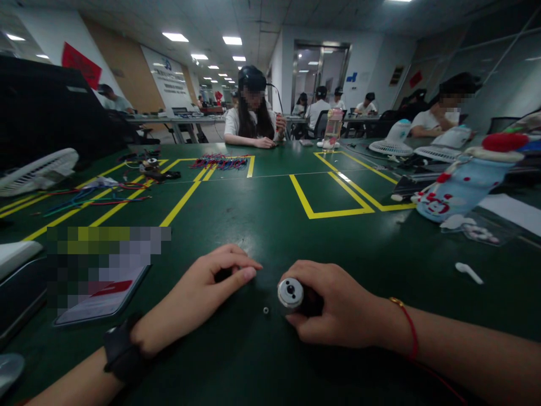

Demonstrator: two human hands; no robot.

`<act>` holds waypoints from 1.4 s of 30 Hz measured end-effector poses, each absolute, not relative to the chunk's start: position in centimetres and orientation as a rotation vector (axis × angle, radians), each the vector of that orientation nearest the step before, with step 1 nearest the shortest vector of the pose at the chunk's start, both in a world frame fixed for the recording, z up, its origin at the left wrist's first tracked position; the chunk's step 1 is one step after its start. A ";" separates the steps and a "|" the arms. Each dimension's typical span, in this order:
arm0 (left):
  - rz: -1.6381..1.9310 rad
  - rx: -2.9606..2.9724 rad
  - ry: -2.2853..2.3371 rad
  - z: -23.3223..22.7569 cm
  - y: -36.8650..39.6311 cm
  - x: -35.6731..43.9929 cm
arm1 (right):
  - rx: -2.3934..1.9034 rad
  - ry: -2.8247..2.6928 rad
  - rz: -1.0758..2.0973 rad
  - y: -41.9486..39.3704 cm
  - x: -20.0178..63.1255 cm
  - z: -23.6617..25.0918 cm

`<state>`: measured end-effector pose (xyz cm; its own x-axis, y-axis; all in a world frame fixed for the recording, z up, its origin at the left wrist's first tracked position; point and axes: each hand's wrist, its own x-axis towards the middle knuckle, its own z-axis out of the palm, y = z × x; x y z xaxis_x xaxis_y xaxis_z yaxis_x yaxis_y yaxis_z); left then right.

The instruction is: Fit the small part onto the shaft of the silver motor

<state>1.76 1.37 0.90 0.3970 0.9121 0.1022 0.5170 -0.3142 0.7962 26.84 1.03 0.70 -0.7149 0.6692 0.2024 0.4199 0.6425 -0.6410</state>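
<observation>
We have the right hand (333, 299) wrapped around a metal cylinder (290, 294), its pale end face, with small dark holes, turned up toward us; whether its base rests on the worktop (245, 225) we cannot tell. The left hand (224, 273) lies to the left of the cylinder, apart from it, fingers loosely curled; we see nothing in its grasp, but cannot tell whether something small sits hidden under the fingers. A tiny ring (266, 310) lies just left of the cylinder, touching neither hand.

We judge the step in hand to be steadying the cylinder while the left hand waits beside it. If the ring is wanted, the move calls for a fine thumb-and-fingertip pinch from the left, with the right grip kept firm and the end face upward; so small a part could easily roll away.

Farther left of the cylinder lies a phone (105, 287), partly blurred out; well to its right, a white earbud (469, 273); beyond it on the left, bundled wires (220, 162).
</observation>
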 end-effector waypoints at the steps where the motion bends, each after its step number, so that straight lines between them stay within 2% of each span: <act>1: 0.807 1.882 1.300 0.8 1.6 1.5 | -0.856 -2.437 0.799 1.0 26.9 0.7; 4: 1.035 1.501 1.450 0.1 2.4 0.7 | -0.851 -2.432 0.798 1.0 26.9 0.8; 7: 1.187 1.196 1.351 -0.6 2.9 0.4 | -0.835 -2.432 0.800 1.1 26.9 0.8; 12: 1.212 1.122 1.281 -0.9 2.9 0.5 | -0.855 -2.437 0.799 1.2 26.9 0.7; 17: 1.144 1.264 1.374 -0.8 2.8 0.3 | -0.847 -2.425 0.814 1.1 26.9 0.7; 20: 0.950 1.552 1.378 -0.1 2.2 0.5 | -0.855 -2.426 0.805 1.0 26.9 0.6; 25: 0.553 2.125 1.108 1.1 0.8 2.0 | -0.850 -2.432 0.802 1.0 26.8 0.5; 28: 0.450 2.260 1.090 1.2 0.4 2.7 | -0.846 -2.436 0.788 1.0 26.8 0.5; 31: 0.532 2.206 1.075 1.3 0.3 3.1 | -0.849 -2.431 0.776 1.0 26.8 0.5; 36: 0.909 2.036 1.164 2.4 -0.3 4.3 | -0.845 -2.454 0.737 1.0 26.6 0.6; 42: 0.894 2.089 1.169 3.1 -1.0 5.8 | -0.836 -2.470 0.683 1.1 26.4 0.4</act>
